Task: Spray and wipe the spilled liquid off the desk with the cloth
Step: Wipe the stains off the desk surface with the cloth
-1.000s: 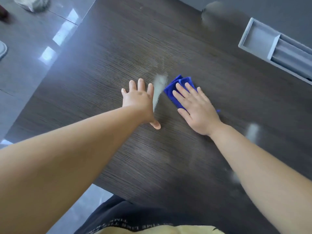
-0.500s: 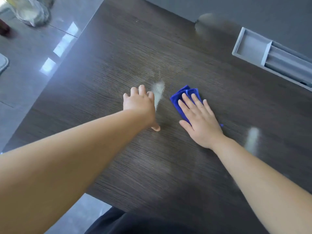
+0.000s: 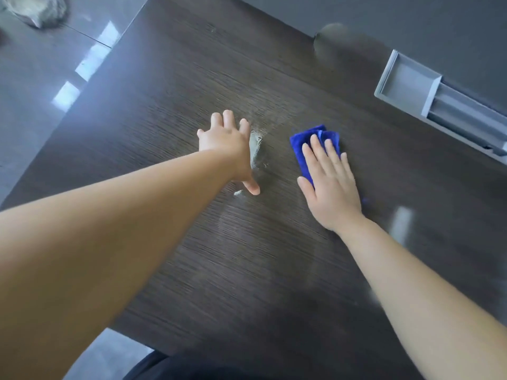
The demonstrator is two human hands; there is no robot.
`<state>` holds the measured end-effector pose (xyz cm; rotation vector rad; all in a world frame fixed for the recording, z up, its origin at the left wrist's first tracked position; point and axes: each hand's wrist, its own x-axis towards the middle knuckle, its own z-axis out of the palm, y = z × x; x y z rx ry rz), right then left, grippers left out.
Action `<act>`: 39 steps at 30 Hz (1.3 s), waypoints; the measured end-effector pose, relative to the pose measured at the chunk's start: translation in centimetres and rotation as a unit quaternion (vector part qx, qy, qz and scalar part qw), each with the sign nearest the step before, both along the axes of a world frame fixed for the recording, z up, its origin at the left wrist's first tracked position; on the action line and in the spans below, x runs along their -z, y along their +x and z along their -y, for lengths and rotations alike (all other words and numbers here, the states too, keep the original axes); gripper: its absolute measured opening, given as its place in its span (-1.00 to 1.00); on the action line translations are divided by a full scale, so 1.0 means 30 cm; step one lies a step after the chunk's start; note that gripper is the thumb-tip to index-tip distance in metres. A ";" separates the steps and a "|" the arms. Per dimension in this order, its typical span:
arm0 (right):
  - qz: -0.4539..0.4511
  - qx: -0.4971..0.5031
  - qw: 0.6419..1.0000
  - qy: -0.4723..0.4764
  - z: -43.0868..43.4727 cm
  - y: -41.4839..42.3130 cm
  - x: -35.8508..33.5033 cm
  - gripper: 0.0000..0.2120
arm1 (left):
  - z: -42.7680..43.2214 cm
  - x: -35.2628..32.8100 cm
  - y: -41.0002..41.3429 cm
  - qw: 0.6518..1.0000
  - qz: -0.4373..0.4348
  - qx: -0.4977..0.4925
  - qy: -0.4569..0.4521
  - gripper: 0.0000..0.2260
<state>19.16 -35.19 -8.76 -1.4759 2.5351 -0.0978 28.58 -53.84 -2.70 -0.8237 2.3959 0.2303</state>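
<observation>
A folded blue cloth [image 3: 303, 145] lies on the dark wood-grain desk [image 3: 192, 78]. My right hand [image 3: 330, 185] presses flat on the cloth with straight fingers, covering its near half. My left hand [image 3: 227, 145] rests flat on the desk to the left of the cloth, fingers spread. A pale wet smear of liquid [image 3: 256, 149] shows between the two hands, just right of my left hand, with faint curved wipe marks around it. No spray bottle is in view.
A grey recessed cable tray [image 3: 411, 86] is set into the desk at the back right. The desk's left edge drops to a glossy tiled floor [image 3: 41, 91]. A grey crumpled object [image 3: 38, 9] lies on the floor at top left.
My right hand has slid the blue cloth to the right, away from the wet smear. My left hand stays flat in about the same place.
</observation>
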 end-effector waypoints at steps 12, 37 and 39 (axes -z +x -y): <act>-0.009 0.184 0.983 -0.001 0.374 -0.240 0.005 -0.43 | 0.007 0.010 -0.016 1.000 0.009 -0.003 0.003 0.10; 0.001 0.031 1.000 0.002 0.292 -0.278 0.003 -0.48 | 0.008 0.011 -0.007 1.000 0.002 -0.008 0.011 0.12; -0.014 0.135 0.991 0.002 0.387 -0.239 0.007 -0.47 | 0.008 0.010 -0.006 1.000 0.002 -0.008 0.010 0.12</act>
